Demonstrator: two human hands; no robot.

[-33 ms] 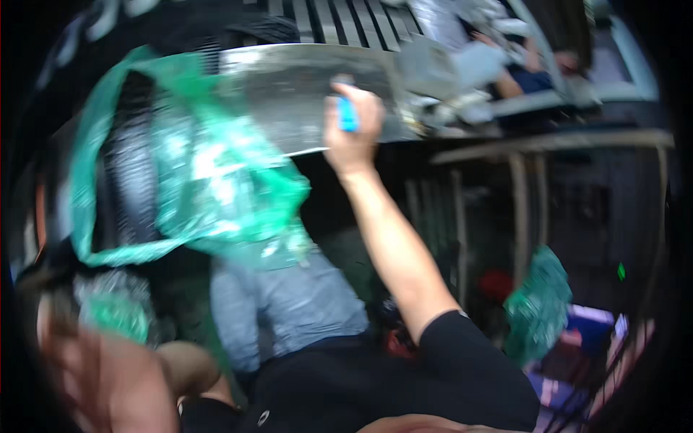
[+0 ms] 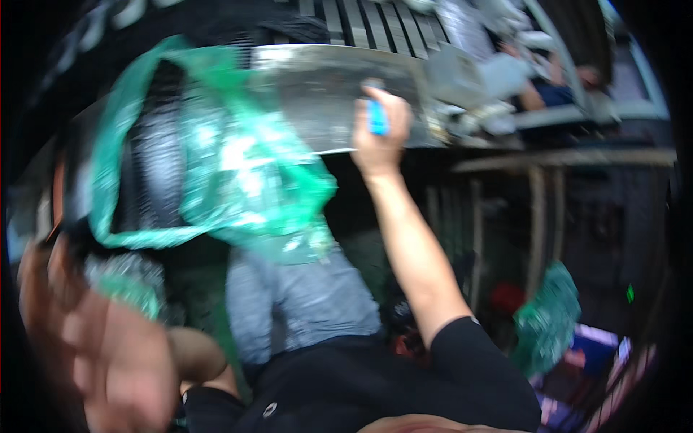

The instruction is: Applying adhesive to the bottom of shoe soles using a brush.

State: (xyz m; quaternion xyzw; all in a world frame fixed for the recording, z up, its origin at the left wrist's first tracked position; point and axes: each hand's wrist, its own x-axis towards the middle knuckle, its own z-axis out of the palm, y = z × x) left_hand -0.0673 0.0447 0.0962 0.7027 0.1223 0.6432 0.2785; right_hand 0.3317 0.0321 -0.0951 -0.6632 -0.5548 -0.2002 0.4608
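My right hand (image 2: 386,130) is closed around a small bright blue object (image 2: 376,117). A short greyish end shows above the fingers; blur hides its exact kind. This hand is over a worn grey metal surface (image 2: 325,101), toward its right end. To the left, a translucent green plastic bag (image 2: 253,166) lies partly over the metal and drapes down above my grey trousers (image 2: 310,296). Ridged black material (image 2: 155,144) shows in the bag's wide mouth. My left hand (image 2: 108,353) is raised close at the lower left, blurred, with fingers apart pointing upward and no held thing visible.
Grey slats (image 2: 368,25) lie behind the metal surface. A translucent plastic container (image 2: 455,76) stands at its right end, among pale clutter. A wooden frame (image 2: 538,216) stands at the right, near another green bag (image 2: 548,317). Another person's arm (image 2: 530,97) shows at the upper right.
The whole view has shifted, so the bag, metal surface and right arm appear farther right. My left hand shows more fully and its fingers stand higher. The right hand still grips the blue object.
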